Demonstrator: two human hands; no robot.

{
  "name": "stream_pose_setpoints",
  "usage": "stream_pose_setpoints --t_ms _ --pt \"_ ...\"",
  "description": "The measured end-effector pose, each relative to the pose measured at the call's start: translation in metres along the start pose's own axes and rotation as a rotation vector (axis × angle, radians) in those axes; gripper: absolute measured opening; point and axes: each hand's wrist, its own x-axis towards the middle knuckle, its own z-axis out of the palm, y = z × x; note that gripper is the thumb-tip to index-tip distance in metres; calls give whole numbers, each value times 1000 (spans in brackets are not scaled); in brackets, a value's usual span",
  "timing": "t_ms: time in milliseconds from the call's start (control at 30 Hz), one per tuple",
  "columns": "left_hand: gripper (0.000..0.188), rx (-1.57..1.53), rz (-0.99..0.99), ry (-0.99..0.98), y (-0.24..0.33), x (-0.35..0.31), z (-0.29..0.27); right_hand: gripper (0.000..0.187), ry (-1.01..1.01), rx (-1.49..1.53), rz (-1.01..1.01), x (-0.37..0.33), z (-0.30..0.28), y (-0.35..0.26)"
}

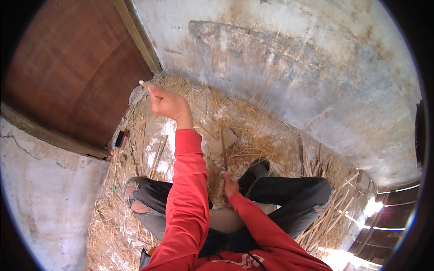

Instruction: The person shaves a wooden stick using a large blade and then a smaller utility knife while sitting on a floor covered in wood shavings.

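Stick (143, 84): short and pale, one end poking out of the left hand (170, 105), above the floor's far left corner.
Left hand: arm outstretched, fingers curled closed around the stick.
Right hand (230, 185): closed round the near end of a long, thin, dark tool (224, 151) pointing away from the person.
Slab (230, 137): pale, beside the tool near the floor's middle; whether they touch, I cannot tell.
Floor (167, 130): strewn with straw (253, 108), loose sticks (332, 219) along its right edge.
Clothes: red sleeves (187, 189), torn dark trousers (294, 194), knees spread.
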Motion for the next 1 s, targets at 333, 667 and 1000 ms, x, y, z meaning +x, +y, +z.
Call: stream_pose_setpoints --t_ms 333,667,1000 --pt "62 -44 48 -88 7 -18 4 58 -135 123 176 -33 3 -28" --pt "64 39 37 -69 5 -5 -5 59 -10 185 -519 -52 23 -55" --pt "60 -166 -30 -160 5 -13 -10 62 -95 201 277 -26 17 -7"
